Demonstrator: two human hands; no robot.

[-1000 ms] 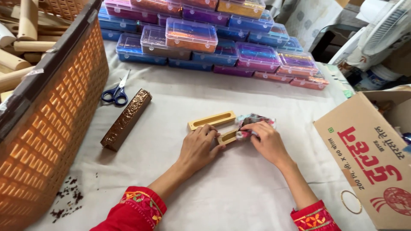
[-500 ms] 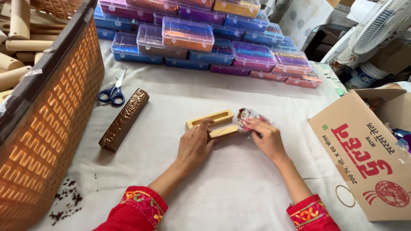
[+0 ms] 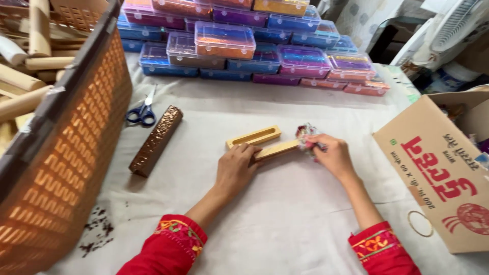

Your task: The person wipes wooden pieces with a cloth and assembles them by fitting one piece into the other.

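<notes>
Soft, even daylight fills the scene, brightest at the upper right, where the fan (image 3: 461, 20) washes out pale. Shadows under the hands are faint and short. Glare glints on the clear box lids (image 3: 224, 33). The basket (image 3: 66, 168) at the left edge is blurred and stretched; the cloth (image 3: 285, 214) at centre is sharp.

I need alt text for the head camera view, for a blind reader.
On a white cloth, the left hand presses a wooden strip while the right hand holds a colourful wrapper at its end. Scissors lie nearby.
</notes>
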